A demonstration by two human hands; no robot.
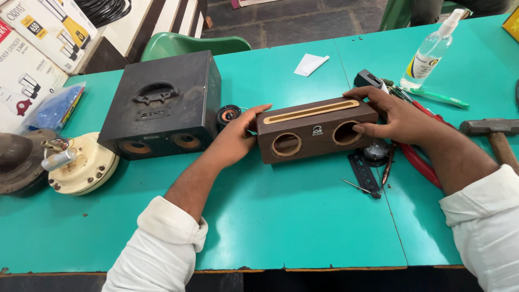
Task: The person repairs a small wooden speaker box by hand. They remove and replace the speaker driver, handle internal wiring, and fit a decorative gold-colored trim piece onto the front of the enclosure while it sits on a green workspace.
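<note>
Wooden speaker box, dark brown with two round empty openings in its front and a pale slot along its top, sits on the teal tabletop between both hands. The left hand presses flat against the box's left end, fingers closed onto it, forearm angled in from the lower left with a white sleeve rolled back. The right hand clasps the right end, fingers curled over the top edge and thumb at the right opening. Just left stands a black speaker cabinet. What may be small tools lie behind the right hand, near a hammer and a clear spray bottle.
</note>
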